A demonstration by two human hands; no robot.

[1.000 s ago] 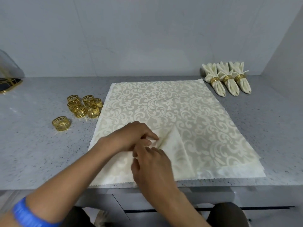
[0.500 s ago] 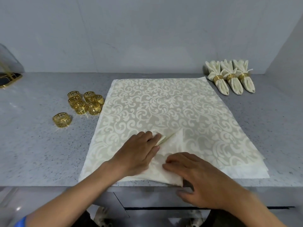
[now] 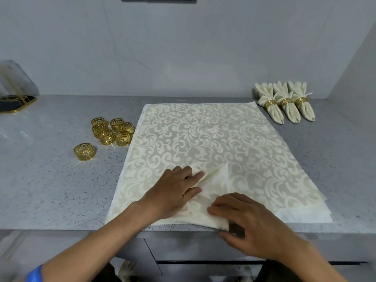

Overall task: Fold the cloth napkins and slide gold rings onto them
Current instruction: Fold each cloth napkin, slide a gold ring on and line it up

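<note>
Napkin (image 3: pixel 213 139) showing cream with pale scrollwork damask. Rings (image 3: pixel 112 131) glinting gold, fretwork pattern. Worktop (image 3: pixel 40 180) reading grey, dark-speckled. Finished napkins (image 3: pixel 284 106) showing cream with gold bands. Wristband (image 3: pixel 33 273) showing blue.

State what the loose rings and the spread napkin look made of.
Loose rings: probably metal, polished gold finish, judging by bright glints and cut-out key pattern. Spread napkin: woven cloth, cream damask scrolls with soft sheen; it creases under the left hand.
</note>
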